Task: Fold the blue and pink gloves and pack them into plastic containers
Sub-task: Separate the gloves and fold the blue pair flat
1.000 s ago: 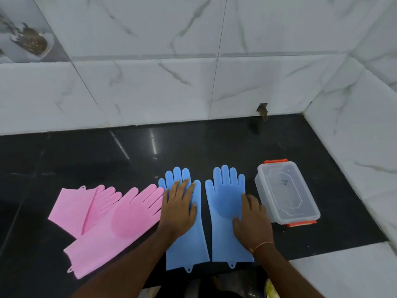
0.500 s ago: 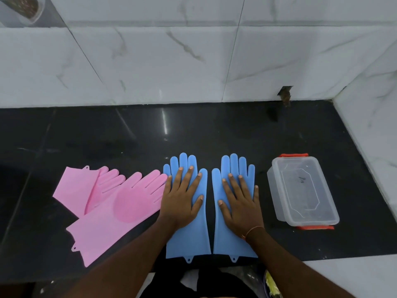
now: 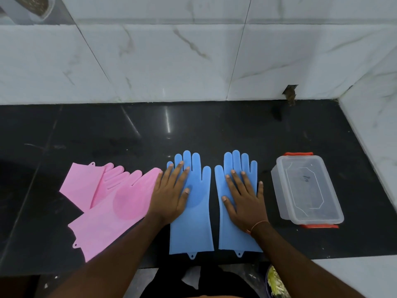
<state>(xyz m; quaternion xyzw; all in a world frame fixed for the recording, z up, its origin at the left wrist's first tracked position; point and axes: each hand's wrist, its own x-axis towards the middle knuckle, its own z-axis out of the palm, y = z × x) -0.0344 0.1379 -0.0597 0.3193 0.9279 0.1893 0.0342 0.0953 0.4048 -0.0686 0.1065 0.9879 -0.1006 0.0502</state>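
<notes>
My left hand [image 3: 171, 196] and right hand [image 3: 245, 201] lay flat, each grip spread open, holding nothing, on the two blue gloves [image 3: 191, 211] at lower centre. The pink gloves [image 3: 111, 203] overlapped at lower left of the table [image 3: 214, 130]; the closed container [image 3: 305, 190] sat right.

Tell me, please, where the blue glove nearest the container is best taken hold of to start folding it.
Probably at the cuff. The right blue glove lies flat, fingers pointing at the wall, cuff at the counter's near edge with its small hanging tab. The right hand rests flat on its palm area, leaving the cuff bare. Coming from the near side, pinch the cuff edge and fold it up toward the fingers.
</notes>
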